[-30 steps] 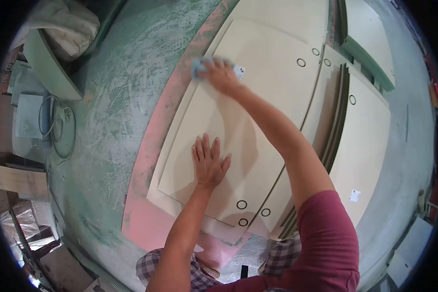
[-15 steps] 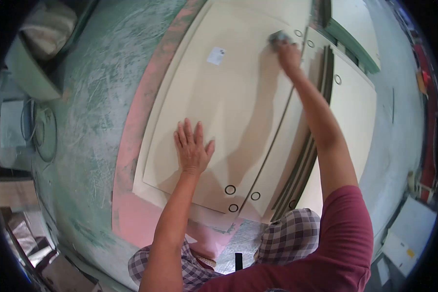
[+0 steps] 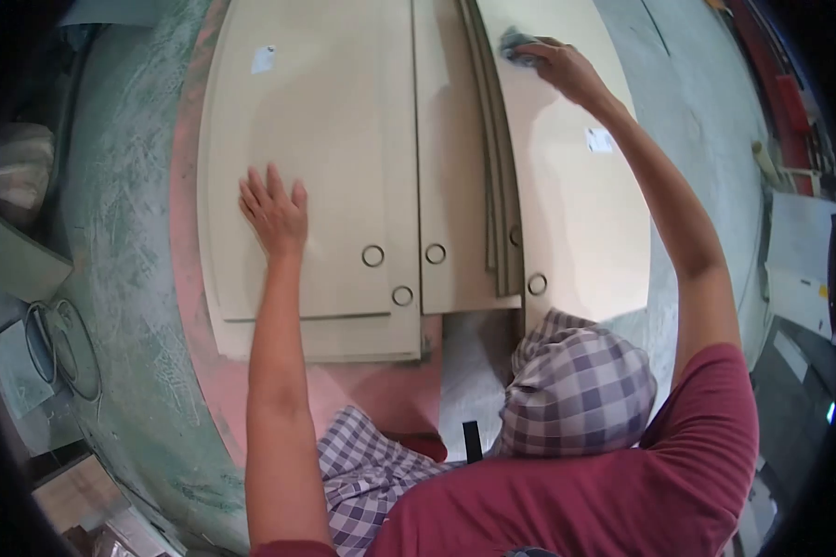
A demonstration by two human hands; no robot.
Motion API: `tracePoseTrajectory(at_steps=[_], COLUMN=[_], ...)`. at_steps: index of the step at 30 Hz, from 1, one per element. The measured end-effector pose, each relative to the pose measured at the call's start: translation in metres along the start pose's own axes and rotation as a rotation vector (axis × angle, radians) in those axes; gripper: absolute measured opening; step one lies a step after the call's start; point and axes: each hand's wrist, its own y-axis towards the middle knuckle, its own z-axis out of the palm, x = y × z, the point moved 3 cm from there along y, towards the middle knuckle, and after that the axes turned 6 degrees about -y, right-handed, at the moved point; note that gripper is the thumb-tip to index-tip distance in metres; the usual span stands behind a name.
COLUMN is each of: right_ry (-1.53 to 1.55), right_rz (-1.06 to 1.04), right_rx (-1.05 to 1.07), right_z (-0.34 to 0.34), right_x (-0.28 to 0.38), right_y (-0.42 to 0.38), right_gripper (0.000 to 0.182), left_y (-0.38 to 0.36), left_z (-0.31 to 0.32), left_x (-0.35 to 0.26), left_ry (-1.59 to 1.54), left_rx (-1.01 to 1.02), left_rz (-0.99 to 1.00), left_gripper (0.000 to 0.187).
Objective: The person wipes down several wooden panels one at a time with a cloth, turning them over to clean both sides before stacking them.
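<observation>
My left hand [image 3: 277,213] lies flat with its fingers apart on the left cream panel [image 3: 334,121], below a small white label [image 3: 264,59]. Up at the top right, my right hand [image 3: 571,72] grips a crumpled grey-green cloth [image 3: 520,46]. That cloth meets the left edge of the right-hand cream panel [image 3: 576,218], which bears another white label [image 3: 599,140]. A narrower panel [image 3: 450,195] sits between the two. Dark rings mark the panels' lower ends, one of them a ring [image 3: 372,255] on the left panel.
Beneath the left panels is a pink sheet [image 3: 362,395] on a scuffed green floor [image 3: 139,232]. My checked-clothed knee [image 3: 576,390] rests close to the right panel's lower edge. A round greenish object [image 3: 74,348] and a wooden board [image 3: 79,492] lie at far left.
My right hand has carried the cloth from the left panel over to the right one. The view has shifted right and turned. My left hand remains flat on the left panel.
</observation>
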Motion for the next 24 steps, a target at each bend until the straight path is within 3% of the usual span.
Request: tracePoseTrajectory(at_steps=[1, 3, 4, 6, 7, 10, 11, 13, 14, 16, 18, 20, 24], right_ry=[-0.077, 0.004, 0.090, 0.023, 0.065, 0.028, 0.020, 0.228, 0.217, 0.105, 0.031, -0.107, -0.347], right_rz=[0.119, 0.010, -0.086, -0.229, -0.205, -0.474, -0.455, -0.391, -0.378, 0.048, 0.069, -0.251, -0.088], right_rx=[0.102, -0.043, -0.126, -0.083, 0.030, 0.256, 0.245, 0.553, 0.542, 0.416, 0.309, 0.137, 0.052], right_z=[0.030, 0.057, 0.060, 0.053, 0.055, 0.013, -0.003, -0.023, -0.033, -0.028, -0.017, 0.019, 0.016], right_x=[-0.045, -0.042, -0.028, 0.037, 0.059, 0.119, 0.124, 0.130, 0.130, 0.108, 0.110, 0.108, 0.051], right_y=[-0.006, -0.049, -0.077, -0.155, -0.198, -0.307, -0.326, -0.357, -0.356, -0.332, -0.320, -0.327, -0.393], right_gripper=[0.032, 0.036, 0.037, 0.038, 0.037, 0.039, 0.039, 0.040, 0.040, 0.042, 0.042, 0.043, 0.045], left_y=[0.001, -0.005, -0.007, -0.014, -0.011, 0.007, 0.010, 0.013, 0.014, 0.012, 0.010, 0.005, -0.024], left_z=[-0.002, 0.006, 0.009, 0.000, -0.004, -0.031, -0.038, -0.047, -0.050, -0.043, -0.042, -0.044, -0.084], left_x=[0.001, 0.010, 0.014, 0.020, 0.023, 0.019, 0.018, 0.010, 0.002, -0.007, -0.044, -0.113, -0.207], left_ry=[0.031, 0.023, 0.030, 0.028, -0.001, -0.031, -0.031, -0.036, -0.116, -0.193, -0.434, -0.606, -0.758], left_rx=[-0.018, 0.006, 0.060, 0.161, 0.243, 0.369, 0.458, 0.537, 0.504, 0.444, 0.279, 0.245, 0.300], left_rz=[-0.006, 0.002, 0.013, 0.054, 0.057, 0.088, 0.058, 0.046, 0.032, 0.019, 0.132, 0.339, 0.467], left_gripper=[0.056, 0.055, 0.055, 0.055, 0.054, 0.053, 0.053, 0.052, 0.052, 0.051, 0.049, 0.049, 0.051])
